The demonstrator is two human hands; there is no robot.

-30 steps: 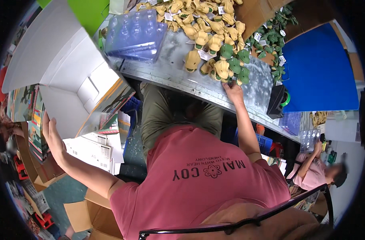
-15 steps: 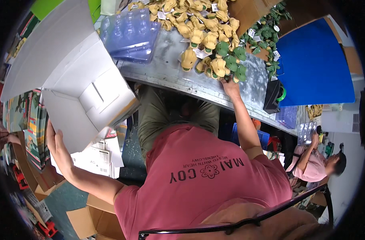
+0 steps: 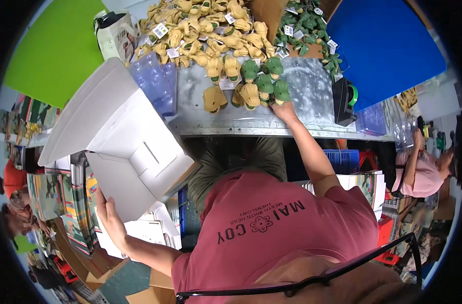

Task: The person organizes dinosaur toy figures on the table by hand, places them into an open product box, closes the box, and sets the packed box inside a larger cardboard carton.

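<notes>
A white cardboard box [image 3: 157, 137] with its mouth and long flap standing open is tilted at the table's left front edge. My left hand [image 3: 111, 220] grips its near lower side, the thumb along the panel. At the table's front edge, my right hand [image 3: 284, 110] is closed on the nearest green dinosaur toy [image 3: 281, 91], its fingertips hidden beneath it. Several more green dinosaur toys [image 3: 264, 83] sit just beyond. Tan dinosaur toys [image 3: 214, 99] stand beside them on the left, some with white tags.
A large heap of tan toys [image 3: 190, 30] covers the back of the metal table [image 3: 312, 76]. Clear plastic trays [image 3: 155, 83] lie behind the box. A black tape dispenser [image 3: 344, 101] stands at right, near a blue board [image 3: 388, 50]. Another person [image 3: 418, 169] works at far right.
The view has turned, so the table edge now runs level. The green toys and nearby tan toys sit more spread apart. My left hand still holds the box.
</notes>
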